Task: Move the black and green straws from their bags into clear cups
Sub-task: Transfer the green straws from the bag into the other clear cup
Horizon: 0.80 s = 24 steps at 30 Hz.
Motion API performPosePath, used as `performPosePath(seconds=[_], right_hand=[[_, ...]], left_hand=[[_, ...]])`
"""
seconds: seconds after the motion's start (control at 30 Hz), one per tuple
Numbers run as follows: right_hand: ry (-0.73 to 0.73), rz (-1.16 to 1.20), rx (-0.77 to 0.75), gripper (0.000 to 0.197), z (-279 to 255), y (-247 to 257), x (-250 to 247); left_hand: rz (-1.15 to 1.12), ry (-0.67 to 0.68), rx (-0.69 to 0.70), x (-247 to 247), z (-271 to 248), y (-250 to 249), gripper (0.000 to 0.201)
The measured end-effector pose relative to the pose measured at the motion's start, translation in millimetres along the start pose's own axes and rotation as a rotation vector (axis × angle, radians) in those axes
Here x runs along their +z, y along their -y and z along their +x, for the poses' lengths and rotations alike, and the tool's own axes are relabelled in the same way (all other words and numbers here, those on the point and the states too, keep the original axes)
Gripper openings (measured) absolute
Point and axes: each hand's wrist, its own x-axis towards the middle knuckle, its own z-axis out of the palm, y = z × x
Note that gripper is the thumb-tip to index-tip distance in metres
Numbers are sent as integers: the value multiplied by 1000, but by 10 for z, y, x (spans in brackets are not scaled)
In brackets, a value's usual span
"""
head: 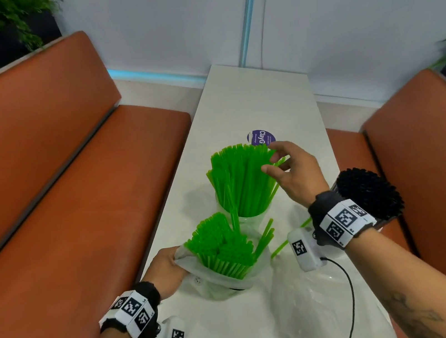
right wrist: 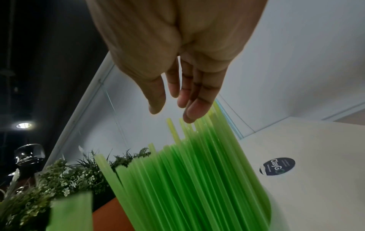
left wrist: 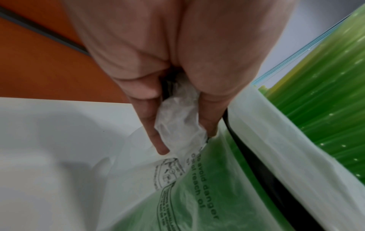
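A clear cup (head: 248,218) on the white table (head: 257,99) holds a fanned bunch of green straws (head: 242,177) (right wrist: 189,179). My right hand (head: 293,170) (right wrist: 177,96) hovers at the upper right of that bunch, fingers straight and relaxed, fingertips touching the straw tops. Nearer me, a clear plastic bag (head: 219,280) (left wrist: 197,195) holds more green straws (head: 222,246) (left wrist: 326,101). My left hand (head: 168,271) (left wrist: 173,118) pinches the bag's crumpled rim. A bunch of black straws (head: 370,192) stands behind my right wrist; its cup is hidden.
A few loose green straws (head: 278,249) lie on the table by the cup. An empty clear bag (head: 311,309) lies at the near right. A purple round sticker (head: 260,137) sits beyond the cup. Orange bench seats (head: 76,206) flank the table.
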Motion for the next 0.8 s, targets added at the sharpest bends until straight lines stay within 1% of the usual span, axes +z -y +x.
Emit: performPosePath(seconds=[0.07, 0.13, 0.2, 0.27, 0.3, 0.33, 0.37, 0.4, 0.47, 0.57, 0.63, 0.7, 0.8], right_hand=[[-26, 38, -21, 27, -53, 64, -109], [1, 74, -4, 22, -164, 71, -242], [144, 135, 47, 32, -342, 5, -349], [363, 204, 129, 42, -568, -79, -385], [466, 187, 153, 48, -676, -122, -364], [549, 134, 145, 54, -775, -161, -314], [604, 72, 119, 57, -857, -190, -239], [629, 30, 92, 56, -920, -210, -152], [631, 16, 72, 58, -979, -218, 22], [626, 44, 101, 65, -994, -170, 252], [609, 67, 103, 64, -1002, -120, 377], [558, 63, 101, 52, -1020, -79, 469], [418, 79, 94, 25, -1026, -53, 506]], left_hand=[[0, 2, 2, -1, -4, -12, 62], [0, 5, 8, 1, -11, -24, 63], [-3, 0, 9, 0, -18, -25, 62], [-13, 6, 1, 0, -11, -23, 61], [-15, 11, -3, 4, -5, -26, 61], [-16, 16, -6, 9, 3, -29, 62], [-17, 18, -8, 16, 12, -36, 61], [-17, 18, -11, 25, 19, -41, 61], [-14, 15, -9, 47, 30, -52, 61], [-4, 21, -1, 71, 31, -72, 59], [24, 13, 11, 80, 28, -90, 60], [48, 3, 15, 79, 26, -91, 62], [39, -14, 18, 57, 20, -42, 61]])
